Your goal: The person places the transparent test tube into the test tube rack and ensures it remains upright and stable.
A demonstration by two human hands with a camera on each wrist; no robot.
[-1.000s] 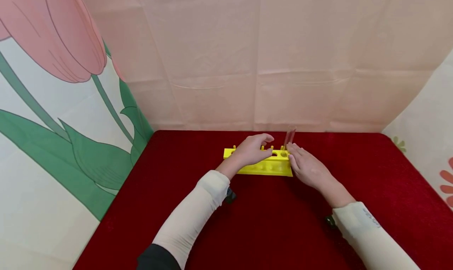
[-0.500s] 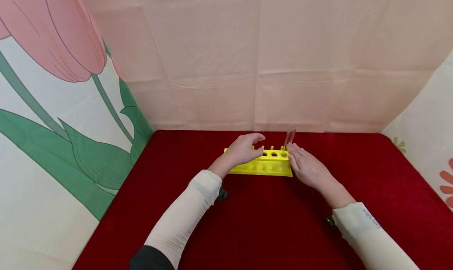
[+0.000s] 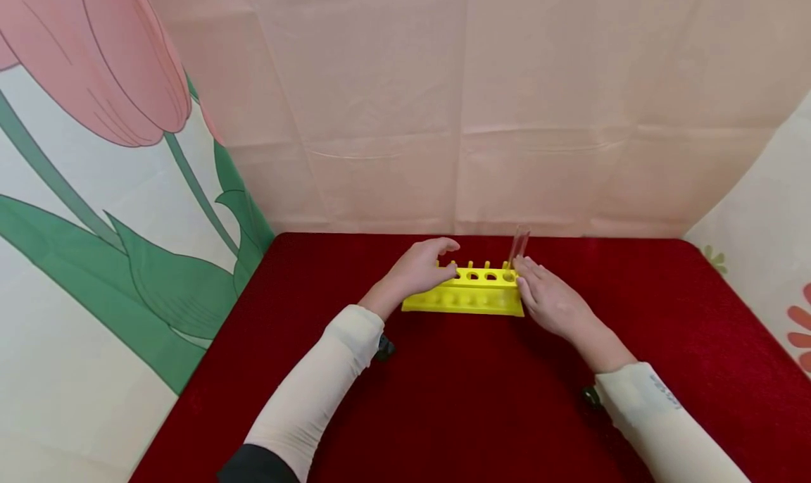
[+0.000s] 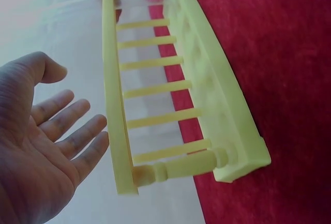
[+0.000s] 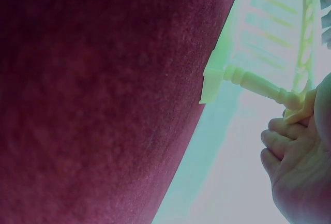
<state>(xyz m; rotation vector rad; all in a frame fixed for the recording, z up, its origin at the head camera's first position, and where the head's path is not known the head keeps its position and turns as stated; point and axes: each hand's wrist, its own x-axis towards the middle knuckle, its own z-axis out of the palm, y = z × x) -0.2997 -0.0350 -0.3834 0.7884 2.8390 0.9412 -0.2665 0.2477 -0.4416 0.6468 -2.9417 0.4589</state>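
Observation:
A yellow test tube rack [image 3: 465, 298] stands on the red cloth, with a row of round holes in its top plate and pegs behind them. A clear test tube [image 3: 519, 245] rises from the rightmost hole, leaning slightly right. My right hand [image 3: 555, 300] pinches the right end of the top plate, the rack's corner [image 5: 297, 114] lying between thumb and fingers in the right wrist view. Over the rack's left end hovers my left hand [image 3: 421, 268], thumb and fingers spread and holding nothing. In the left wrist view its fingertips [image 4: 103, 123] come close to the top plate's edge; contact is unclear.
A red cloth [image 3: 469, 398] covers the table, whose far edge meets a pinkish hanging backdrop [image 3: 405, 117]. To the left hangs a sheet printed with a tulip [image 3: 127, 60]. Dark wrist cameras sit under both forearms, one by the left cuff [image 3: 384, 348].
My left hand has slid leftward along the rack, uncovering more of its holes and pegs. My right hand, the rack and the test tube stay where they were.

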